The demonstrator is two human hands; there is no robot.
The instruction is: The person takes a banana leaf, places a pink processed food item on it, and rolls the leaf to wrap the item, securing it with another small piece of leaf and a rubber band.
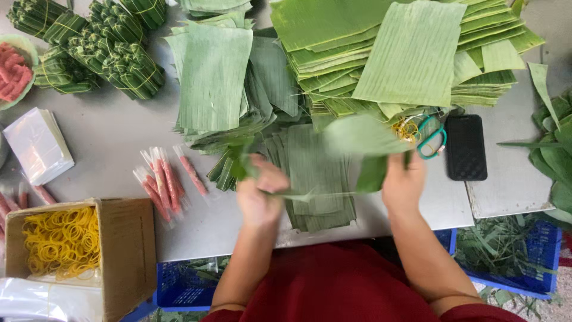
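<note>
**A:** Head view, looking straight down at the grey table. I've got both hands over the near-middle of it. The left hand is blurred, fingers curled closed on the left end of a banana leaf strip. The right hand pinches the same strip at its right side, the leaf arching up between the two hands.

**B:** Where does that leaf sit against the stacks?

**A:** Held just above a stack of cut leaf sheets lying flat under the hands. Far behind it are the taller leaf piles, spread across the far middle and right.

**B:** Packages?

**A:** Near left, an open brown cardboard box full of yellow rubber bands. Just right of it, a few clear sleeves with pink sausage sticks lie fanned out on the table. Further left, a square stack of white plastic bags. Far left, tied green leaf-wrapped bundles and a green bowl of pink pieces at the edge.

**B:** Right of the hands?

**A:** Teal-handled scissors, and just beside them a black phone, face down.
</note>
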